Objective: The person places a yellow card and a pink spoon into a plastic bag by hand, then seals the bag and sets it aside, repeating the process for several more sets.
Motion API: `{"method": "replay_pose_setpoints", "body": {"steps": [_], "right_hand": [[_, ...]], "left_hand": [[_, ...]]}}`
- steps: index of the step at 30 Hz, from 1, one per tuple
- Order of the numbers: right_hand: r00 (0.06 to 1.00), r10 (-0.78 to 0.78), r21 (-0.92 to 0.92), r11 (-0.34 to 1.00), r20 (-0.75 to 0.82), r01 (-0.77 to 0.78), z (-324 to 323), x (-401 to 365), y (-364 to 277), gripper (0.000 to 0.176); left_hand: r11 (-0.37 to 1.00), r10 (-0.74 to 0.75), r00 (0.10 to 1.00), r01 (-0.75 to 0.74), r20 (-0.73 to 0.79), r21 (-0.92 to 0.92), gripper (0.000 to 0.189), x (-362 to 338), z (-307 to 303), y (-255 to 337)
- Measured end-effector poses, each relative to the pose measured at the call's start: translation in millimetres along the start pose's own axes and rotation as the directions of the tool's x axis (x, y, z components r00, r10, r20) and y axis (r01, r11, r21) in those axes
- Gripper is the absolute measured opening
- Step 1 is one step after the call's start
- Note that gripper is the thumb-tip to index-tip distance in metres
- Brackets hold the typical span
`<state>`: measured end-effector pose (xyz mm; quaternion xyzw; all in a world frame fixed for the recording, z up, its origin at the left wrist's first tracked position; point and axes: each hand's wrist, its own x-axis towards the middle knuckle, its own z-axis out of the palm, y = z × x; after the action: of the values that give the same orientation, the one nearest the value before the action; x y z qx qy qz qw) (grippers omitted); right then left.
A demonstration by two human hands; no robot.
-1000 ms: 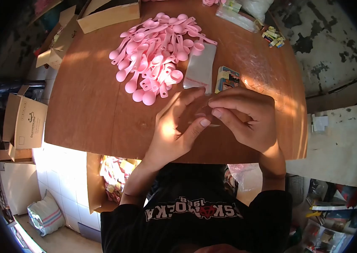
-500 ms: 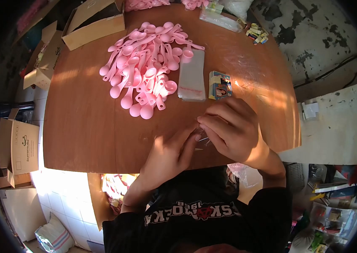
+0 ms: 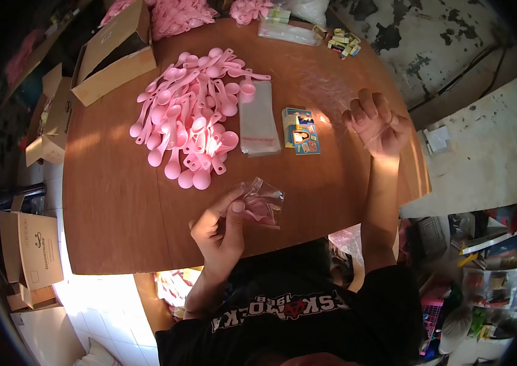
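Note:
My left hand [image 3: 219, 229] is closed on a small clear plastic bag [image 3: 264, 204], pinched between thumb and fingers above the table's near edge. Something pink shows through the film. My right hand [image 3: 380, 128] is raised over the right side of the table, its fingers loosely curled and apart; I see nothing held in it. Beyond the bag lies a large pile of pink plastic spoons [image 3: 185, 110]. Beside the pile is a stack of clear sleeves [image 3: 259, 122], with a pink scoop [image 3: 247, 92] on its far end. Printed cards [image 3: 302, 133] lie just right of the sleeves.
An open cardboard box [image 3: 115, 70] sits at the table's far left. More pink pieces [image 3: 179, 17], a plastic packet [image 3: 289, 33] and small yellow-and-white items [image 3: 344, 44] are along the far edge. Another carton [image 3: 39, 250] stands left of the table.
My hands have parted: the right has moved up and right from the bag, while the left keeps hold and now shows it. The view has shifted slightly.

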<state>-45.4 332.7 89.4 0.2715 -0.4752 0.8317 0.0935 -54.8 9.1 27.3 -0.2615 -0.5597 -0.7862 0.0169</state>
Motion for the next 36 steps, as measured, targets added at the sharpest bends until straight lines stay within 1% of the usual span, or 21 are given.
{"method": "replay_pose_setpoints", "body": {"steps": [1, 2, 3, 4, 6, 9, 10, 11, 12, 14, 16, 18, 20, 22, 23, 25, 26, 28, 30, 31, 36], "right_hand": [[0.999, 0.048, 0.094, 0.994, 0.018, -0.049, -53.8, -3.9, -1.7, 0.01], [0.9, 0.171, -0.605, 0.688, -0.402, -0.4, -100.1, -12.8, 4.6, 0.016], [0.705, -0.084, -0.699, -0.087, -0.704, -0.709, -130.9, -22.4, 11.2, 0.025], [0.711, -0.087, -0.705, -0.089, -0.698, -0.703, -142.1, -34.4, 15.6, 0.025], [0.723, -0.494, -0.763, -0.167, -0.484, -0.625, -145.9, -44.1, 21.5, 0.042], [0.869, -0.314, -0.921, 0.055, -0.383, -0.387, -47.4, -31.2, 31.9, 0.043], [0.847, 0.032, -0.753, 0.44, -0.531, -0.489, 1.1, -26.5, 31.0, 0.05], [0.908, 0.274, -0.605, 0.679, -0.317, -0.416, 9.6, -37.4, 43.5, 0.06], [0.935, 0.341, -0.748, 0.593, -0.101, -0.297, 38.9, -32.9, 48.7, 0.07], [0.962, 0.266, -0.842, 0.502, -0.068, -0.198, 93.6, -25.8, 65.6, 0.085], [0.995, 0.026, -0.906, 0.413, -0.095, -0.097, 112.0, -23.4, 83.4, 0.047], [0.993, -0.117, -0.833, 0.551, -0.013, 0.054, 113.0, -21.9, 88.8, 0.024], [0.996, -0.067, -0.878, 0.479, -0.055, -0.016, 114.1, -17.0, 85.2, 0.019], [0.996, -0.014, -0.905, 0.42, -0.086, -0.072, 115.4, -20.3, 79.8, 0.014], [0.995, 0.004, -0.889, 0.45, -0.095, -0.087, 115.7, -22.1, 79.0, 0.011], [0.999, -0.032, -0.872, 0.49, -0.022, -0.003, 121.2, -14.7, 72.3, 0.007], [0.992, -0.002, -0.831, 0.546, -0.125, -0.103, 121.4, -16.1, 75.0, 0.005], [0.991, -0.048, -0.829, 0.554, -0.125, -0.077, 114.0, -16.5, 78.7, 0.015], [0.956, -0.023, -0.63, 0.757, -0.294, -0.175, 117.8, -18.4, 85.9, 0.028], [0.964, 0.014, -0.691, 0.694, -0.264, -0.2, 114.1, -19.8, 83.9, 0.042], [0.942, 0.222, -0.333, 0.894, -0.253, -0.3, 87.0, -42.3, 95.0, 0.048]], "left_hand": [[0.996, -0.061, 0.998, 0.059, -0.027, -0.071, 0.024, 0.0, 2.3, 0.4], [0.995, -0.067, 0.997, 0.065, -0.025, -0.075, 0.024, -2.2, 3.1, 0.9], [0.997, -0.076, 0.997, 0.076, -0.025, -0.022, 0.024, -2.6, 3.3, 1.1], [0.996, -0.077, 0.997, 0.078, -0.028, 0.033, 0.024, -0.3, 2.9, 1.1], [0.998, -0.002, 0.998, 0.005, -0.068, 0.056, 0.022, 3.5, 6.8, 0.2], [0.999, 0.01, 0.998, -0.007, -0.065, 0.047, 0.013, 1.3, 2.3, -9.0], [0.999, 0.011, 0.998, -0.008, -0.058, 0.052, 0.013, 0.4, 2.4, -11.4], [0.999, 0.014, 0.998, -0.011, -0.066, 0.042, 0.013, 0.0, 3.7, -13.0], [0.999, 0.018, 0.997, -0.016, -0.074, 0.03, 0.012, 0.1, 6.0, -14.5], [1.0, 0.017, 0.999, -0.016, -0.047, 0.014, 0.013, 0.0, 6.2, -17.2], [1.0, 0.005, 1.0, -0.005, -0.002, -0.005, 0.013, -0.8, 2.3, -18.4], [0.993, 0.1, 0.995, -0.102, 0.028, 0.062, 0.023, 2.6, -0.3, -20.5], [0.95, -0.121, 0.99, 0.136, 0.07, -0.279, 0.04, 0.2, 2.3, -13.1], [0.976, -0.152, 0.973, 0.176, 0.173, -0.132, 0.047, 0.7, -5.3, -21.0], [0.977, -0.15, 0.975, 0.172, 0.164, -0.126, 0.047, 1.2, -4.1, -23.2], [0.965, -0.208, 0.949, 0.161, 0.235, 0.205, 0.048, -0.5, -9.0, -20.2], [0.961, -0.171, 0.958, 0.112, 0.229, 0.252, 0.041, 3.9, -4.2, -15.1], [0.959, -0.241, 0.949, 0.201, 0.202, 0.201, 0.034, 4.2, -1.5, -18.5], [0.963, -0.263, 0.949, 0.247, 0.173, 0.105, 0.034, 6.0, 4.9, -12.6], [0.967, -0.256, 0.956, 0.251, 0.145, 0.052, 0.036, 3.3, 4.9, -18.9], [0.965, -0.259, 0.964, 0.26, 0.054, -0.018, 0.039, -2.8, 6.0, -27.7]]}}
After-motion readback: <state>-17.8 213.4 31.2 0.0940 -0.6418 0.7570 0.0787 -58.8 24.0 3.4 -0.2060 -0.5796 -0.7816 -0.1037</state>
